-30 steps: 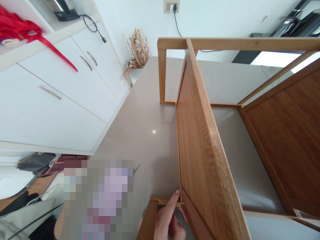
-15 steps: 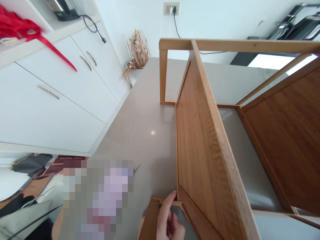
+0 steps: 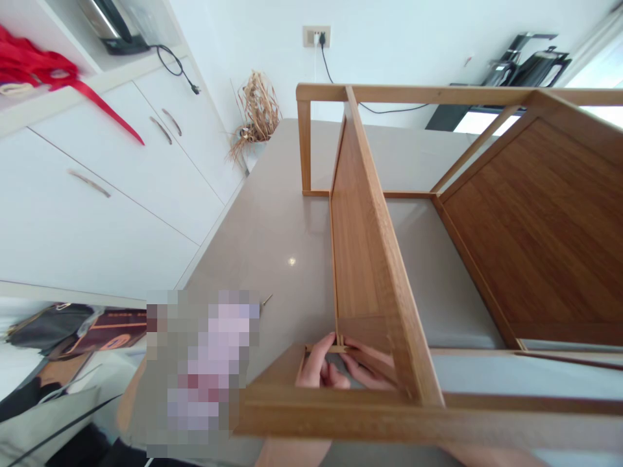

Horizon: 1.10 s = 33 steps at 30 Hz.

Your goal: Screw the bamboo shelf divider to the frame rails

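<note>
Two hands, the left hand (image 3: 321, 370) and the right hand (image 3: 367, 370), are tucked into a low corner (image 3: 339, 340) of the wooden frame (image 3: 388, 237), which rests on the grey surface (image 3: 287, 220) before the wearer. I'd worry about that corner: if the panel (image 3: 357, 253) shifted, skin could get pinched, and uneven pressure from either side might push the pieces out of line. From where I stand, the left is loosely curled, a fingertip at the joint; the right reaches past the panel, partly hidden, fingers by the crosspiece (image 3: 341, 349). They're close together, but I can't tell whether either grips.
</note>
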{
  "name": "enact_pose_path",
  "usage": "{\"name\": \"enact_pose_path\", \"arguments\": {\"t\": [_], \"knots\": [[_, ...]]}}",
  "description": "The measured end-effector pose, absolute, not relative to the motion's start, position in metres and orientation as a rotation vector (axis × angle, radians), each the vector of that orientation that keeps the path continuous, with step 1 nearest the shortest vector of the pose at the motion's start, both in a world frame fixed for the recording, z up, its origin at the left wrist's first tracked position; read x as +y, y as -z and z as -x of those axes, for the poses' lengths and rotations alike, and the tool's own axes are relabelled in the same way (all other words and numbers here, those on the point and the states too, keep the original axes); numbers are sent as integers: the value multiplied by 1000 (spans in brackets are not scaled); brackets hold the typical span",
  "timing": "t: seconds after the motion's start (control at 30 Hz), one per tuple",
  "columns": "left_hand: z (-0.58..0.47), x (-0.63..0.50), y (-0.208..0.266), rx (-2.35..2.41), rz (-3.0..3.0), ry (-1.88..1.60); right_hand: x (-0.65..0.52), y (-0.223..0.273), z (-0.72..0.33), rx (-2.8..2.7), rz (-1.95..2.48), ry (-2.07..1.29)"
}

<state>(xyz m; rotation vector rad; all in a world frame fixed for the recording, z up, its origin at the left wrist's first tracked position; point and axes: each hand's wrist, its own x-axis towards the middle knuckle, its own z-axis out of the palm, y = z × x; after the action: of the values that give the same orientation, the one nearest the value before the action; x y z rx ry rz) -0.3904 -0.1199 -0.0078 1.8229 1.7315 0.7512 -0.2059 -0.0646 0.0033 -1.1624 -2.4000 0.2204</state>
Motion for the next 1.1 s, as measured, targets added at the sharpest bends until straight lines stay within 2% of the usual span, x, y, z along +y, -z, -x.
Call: {"name": "enact_pose_path", "arguments": {"t": [0.13, 0.33, 0.63, 0.9, 1.1], "knots": [[387, -122, -10, 1768, -1721, -726, -64, 0, 203, -2342, 1191, -247], [391, -131, -20, 1594, -1636, -866, -68, -20, 189, -2381, 1037, -390], [388, -130, -23, 1608, -1865, -824, -65, -18, 172, -2088, 1026, -269], [395, -131, -35, 1552, -2118, -661, -67, -11, 179, -2318, 981, -294], [402, -127, -37, 1503, -2203, -665, -68, -9, 176, -2310, 984, -327]]}}
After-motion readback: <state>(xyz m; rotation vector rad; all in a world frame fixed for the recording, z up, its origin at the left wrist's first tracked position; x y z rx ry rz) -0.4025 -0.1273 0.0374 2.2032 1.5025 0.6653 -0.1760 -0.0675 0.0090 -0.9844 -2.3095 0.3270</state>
